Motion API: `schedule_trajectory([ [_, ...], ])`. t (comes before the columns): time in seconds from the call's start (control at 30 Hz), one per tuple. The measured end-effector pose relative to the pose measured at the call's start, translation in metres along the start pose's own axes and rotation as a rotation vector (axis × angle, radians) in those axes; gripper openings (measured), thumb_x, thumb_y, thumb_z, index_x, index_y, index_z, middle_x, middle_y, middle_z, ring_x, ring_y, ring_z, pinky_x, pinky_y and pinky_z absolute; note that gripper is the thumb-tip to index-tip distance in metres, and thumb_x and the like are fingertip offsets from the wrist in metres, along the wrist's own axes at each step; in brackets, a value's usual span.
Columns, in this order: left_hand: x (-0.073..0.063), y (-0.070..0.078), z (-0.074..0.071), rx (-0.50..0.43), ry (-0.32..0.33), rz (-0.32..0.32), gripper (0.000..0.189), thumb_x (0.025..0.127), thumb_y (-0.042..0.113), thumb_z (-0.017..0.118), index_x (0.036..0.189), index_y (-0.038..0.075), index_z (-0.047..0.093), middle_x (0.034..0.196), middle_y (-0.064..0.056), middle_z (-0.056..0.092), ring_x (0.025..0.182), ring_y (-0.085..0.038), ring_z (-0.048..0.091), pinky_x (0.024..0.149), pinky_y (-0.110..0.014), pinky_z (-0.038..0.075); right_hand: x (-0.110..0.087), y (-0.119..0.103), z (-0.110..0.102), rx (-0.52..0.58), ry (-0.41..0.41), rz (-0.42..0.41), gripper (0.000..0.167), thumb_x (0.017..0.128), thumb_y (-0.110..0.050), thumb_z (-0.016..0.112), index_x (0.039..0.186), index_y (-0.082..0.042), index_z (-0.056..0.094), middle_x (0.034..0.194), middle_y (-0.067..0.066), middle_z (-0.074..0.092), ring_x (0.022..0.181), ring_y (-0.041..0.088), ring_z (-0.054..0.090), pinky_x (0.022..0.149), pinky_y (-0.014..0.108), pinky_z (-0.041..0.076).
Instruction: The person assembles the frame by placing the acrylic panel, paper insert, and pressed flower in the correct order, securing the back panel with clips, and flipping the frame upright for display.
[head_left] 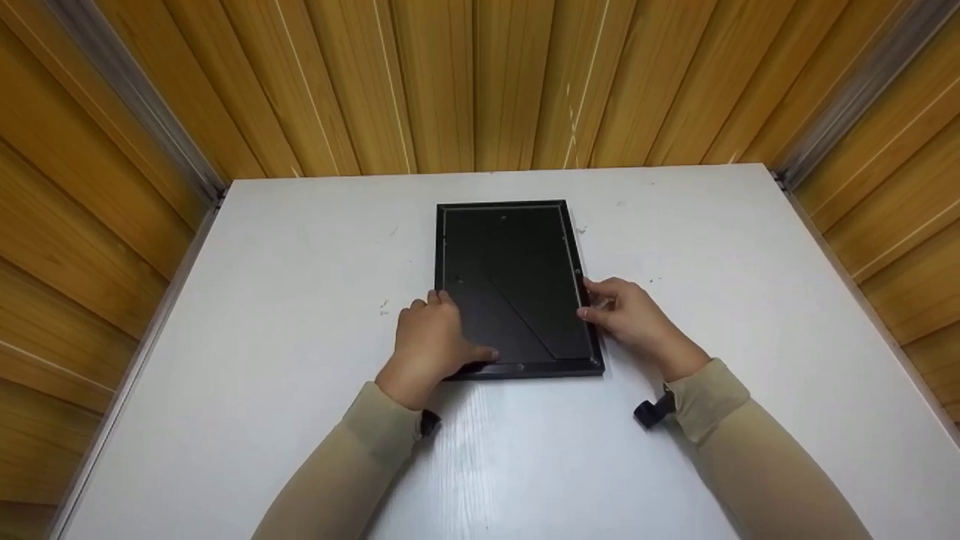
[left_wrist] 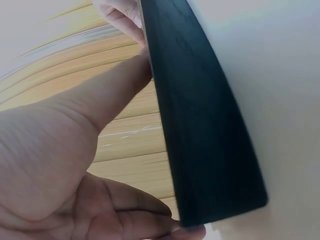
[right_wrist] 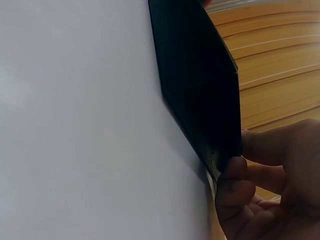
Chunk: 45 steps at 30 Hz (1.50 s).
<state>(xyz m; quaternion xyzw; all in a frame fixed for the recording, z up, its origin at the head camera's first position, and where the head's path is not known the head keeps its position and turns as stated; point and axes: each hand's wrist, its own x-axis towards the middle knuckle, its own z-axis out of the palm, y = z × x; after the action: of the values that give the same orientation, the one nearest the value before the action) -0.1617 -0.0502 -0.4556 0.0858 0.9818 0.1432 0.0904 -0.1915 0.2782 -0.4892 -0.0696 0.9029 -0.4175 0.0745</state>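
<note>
A black picture frame [head_left: 517, 277] lies with its back up on the white table, the slanted line of its stand flap showing on the back panel. At its near left corner my left hand [head_left: 431, 337] grips it, fingers at the left side and thumb across the near edge. The left wrist view shows the frame's thick near side [left_wrist: 200, 125] beside that thumb. My right hand [head_left: 634, 315] pinches the right edge between thumb and fingers. Up close in the right wrist view, its curled fingers [right_wrist: 235, 195] press against the frame's side [right_wrist: 210, 110].
The white table [head_left: 300, 247] carries a few small scuff marks around the frame. Yellow wood-look panels [head_left: 450, 90] stand behind it and on both sides, with grey metal posts [head_left: 142, 90] at the corners. A black wrist device [head_left: 651, 412] projects from the right sleeve.
</note>
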Motion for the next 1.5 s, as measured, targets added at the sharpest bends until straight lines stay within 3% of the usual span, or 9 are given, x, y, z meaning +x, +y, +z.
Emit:
schedule_trajectory([
  [0.1,0.002,-0.005,-0.005,-0.063,0.008,0.007,0.122,0.084,0.067,0.095,0.160,-0.017,0.050,0.162,-0.037,0.058,0.140,-0.051,0.066,0.120,-0.057,0.056,0.003,-0.003,-0.001,-0.014,-0.004,-0.002,0.061,0.104,-0.013,0.080,0.158,0.006,0.059,0.126,0.027,0.073,0.094,0.015,0.062,0.084,0.023,0.051],
  [0.23,0.006,-0.019,-0.012,-0.276,-0.010,0.003,0.098,0.095,0.050,0.092,0.163,-0.008,0.052,0.153,-0.030,0.069,0.137,-0.046,0.071,0.118,-0.056,0.060,-0.001,-0.010,0.000,-0.110,-0.028,-0.004,0.058,0.108,-0.015,0.076,0.158,0.008,0.057,0.134,0.029,0.069,0.093,0.020,0.064,0.083,0.029,0.053],
  [0.37,0.015,-0.039,-0.017,-0.470,-0.037,-0.027,0.081,0.103,0.040,0.085,0.166,0.001,0.053,0.153,-0.020,0.072,0.141,-0.039,0.070,0.120,-0.056,0.058,-0.010,-0.027,0.005,-0.214,-0.021,-0.031,0.051,0.112,-0.021,0.071,0.154,0.008,0.064,0.149,0.031,0.059,0.118,0.038,0.066,0.103,0.051,0.056],
  [0.47,0.023,-0.051,-0.016,-0.544,-0.063,-0.036,0.075,0.106,0.035,0.080,0.166,0.000,0.052,0.153,-0.021,0.071,0.140,-0.038,0.071,0.122,-0.056,0.056,-0.019,-0.043,0.013,-0.233,-0.022,-0.038,0.054,0.111,-0.030,0.072,0.153,0.004,0.067,0.160,0.028,0.053,0.144,0.048,0.055,0.121,0.065,0.049],
  [0.57,0.030,-0.056,-0.013,-0.558,-0.070,-0.033,0.069,0.109,0.030,0.075,0.165,-0.003,0.053,0.149,-0.023,0.073,0.129,-0.035,0.075,0.118,-0.053,0.059,-0.029,-0.054,0.023,-0.286,-0.040,-0.037,0.071,0.108,-0.046,0.076,0.160,0.000,0.062,0.167,0.023,0.049,0.154,0.048,0.043,0.128,0.068,0.044],
  [0.73,0.034,-0.058,-0.008,-0.627,-0.097,-0.075,0.059,0.111,0.020,0.072,0.162,-0.003,0.056,0.131,-0.020,0.078,0.099,-0.023,0.079,0.088,-0.040,0.069,-0.037,-0.061,0.038,-0.389,-0.087,-0.016,0.101,0.097,-0.063,0.084,0.168,0.001,0.050,0.164,0.018,0.047,0.146,0.042,0.037,0.126,0.061,0.041],
  [0.83,0.034,-0.059,-0.006,-0.718,-0.130,-0.114,0.058,0.110,0.015,0.073,0.163,-0.001,0.056,0.129,-0.018,0.077,0.092,-0.020,0.079,0.074,-0.033,0.068,-0.037,-0.061,0.042,-0.400,-0.085,-0.021,0.098,0.095,-0.057,0.089,0.166,0.001,0.053,0.159,0.018,0.049,0.139,0.041,0.038,0.122,0.059,0.038],
  [0.97,0.036,-0.059,-0.004,-0.776,-0.140,-0.125,0.060,0.108,0.012,0.075,0.163,-0.001,0.056,0.138,-0.018,0.075,0.093,-0.020,0.079,0.072,-0.032,0.069,-0.036,-0.058,0.042,-0.383,-0.036,0.008,0.096,0.096,-0.049,0.090,0.166,0.003,0.052,0.160,0.021,0.052,0.138,0.042,0.041,0.120,0.060,0.034],
  [1.5,0.039,-0.056,-0.007,-0.766,-0.149,-0.096,0.060,0.104,0.015,0.074,0.160,-0.002,0.059,0.132,-0.019,0.076,0.090,-0.020,0.078,0.070,-0.030,0.066,-0.032,-0.060,0.031,-0.171,0.068,0.050,0.081,0.092,-0.035,0.088,0.157,0.004,0.059,0.158,0.022,0.056,0.149,0.043,0.054,0.128,0.060,0.047],
])
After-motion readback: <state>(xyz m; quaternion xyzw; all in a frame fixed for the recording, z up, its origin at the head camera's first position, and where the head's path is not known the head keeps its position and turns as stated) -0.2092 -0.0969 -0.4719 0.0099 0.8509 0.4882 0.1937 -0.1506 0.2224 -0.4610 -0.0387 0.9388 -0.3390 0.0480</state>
